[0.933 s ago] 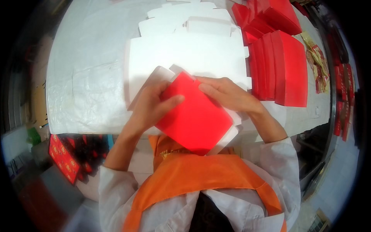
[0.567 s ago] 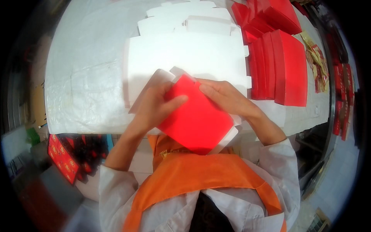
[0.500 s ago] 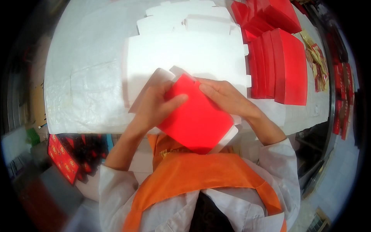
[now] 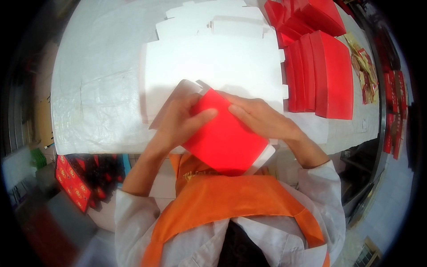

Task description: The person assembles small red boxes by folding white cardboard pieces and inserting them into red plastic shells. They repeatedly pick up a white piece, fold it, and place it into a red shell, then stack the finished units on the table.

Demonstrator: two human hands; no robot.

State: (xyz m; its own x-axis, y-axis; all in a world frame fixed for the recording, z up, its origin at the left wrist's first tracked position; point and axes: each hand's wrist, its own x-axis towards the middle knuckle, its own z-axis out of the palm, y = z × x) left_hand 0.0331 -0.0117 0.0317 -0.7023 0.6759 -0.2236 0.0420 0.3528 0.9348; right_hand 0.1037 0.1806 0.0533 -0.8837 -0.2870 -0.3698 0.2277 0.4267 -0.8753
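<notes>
Between my two hands is a red cardboard box (image 4: 226,138), partly folded, with white inner flaps (image 4: 262,159) sticking out at its lower right and upper left. My left hand (image 4: 182,115) grips its left side, thumb lying on the red face and fingers behind the panel. At the upper right edge, my right hand (image 4: 253,115) holds the box with its thumb along the edge; its other fingers are mostly hidden behind. The box is tilted over the table's near edge, in front of my orange apron (image 4: 231,198).
Flat white box blanks (image 4: 213,62) lie stacked on the sheet-covered table (image 4: 102,102). Folded red boxes (image 4: 333,75) stand in rows at the right, beside gold and red packets (image 4: 365,73). Below the table at left is a crate holding dark and red items (image 4: 102,173).
My right hand has slid slightly down along the box's upper right edge, its thumb now flatter against it. The left hand keeps its hold, and the box has hardly moved.
</notes>
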